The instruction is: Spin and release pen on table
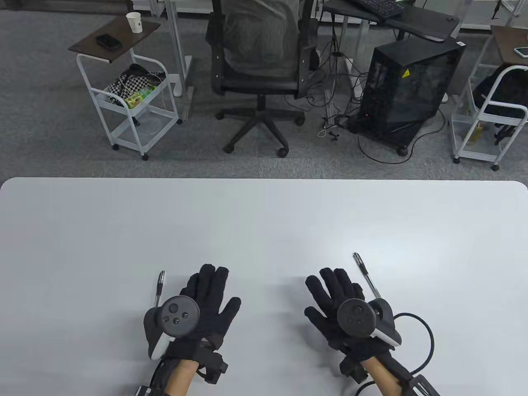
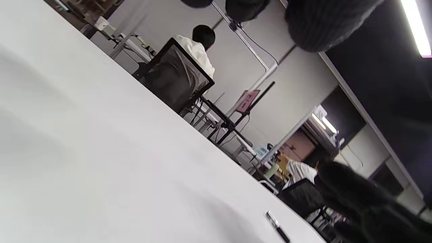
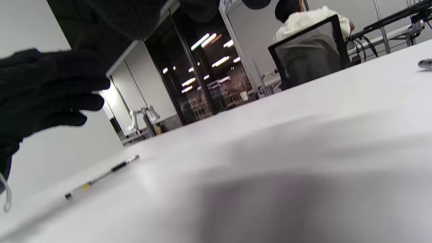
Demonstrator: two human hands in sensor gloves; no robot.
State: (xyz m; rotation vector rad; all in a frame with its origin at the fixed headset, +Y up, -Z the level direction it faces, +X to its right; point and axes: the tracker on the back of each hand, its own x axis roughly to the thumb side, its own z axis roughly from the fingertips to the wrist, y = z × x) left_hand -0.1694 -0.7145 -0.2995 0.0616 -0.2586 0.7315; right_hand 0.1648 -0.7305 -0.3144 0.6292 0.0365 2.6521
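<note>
Two pens lie on the white table (image 1: 264,222). One pen (image 1: 159,287) lies just left of my left hand (image 1: 214,291); it also shows in the right wrist view (image 3: 101,174), below the left glove (image 3: 44,91). The other pen (image 1: 366,275) lies just right of my right hand (image 1: 330,291), partly under its tracker. Its end shows at the right edge of the right wrist view (image 3: 426,63). A pen (image 2: 277,226) also shows in the left wrist view. Both hands are palm down with fingers spread, and neither holds anything.
Beyond the table's far edge stand an office chair (image 1: 258,74) with a seated person, a black computer tower (image 1: 406,90), and white carts at the left (image 1: 132,103) and right (image 1: 491,119). A cable (image 1: 425,342) loops by my right wrist.
</note>
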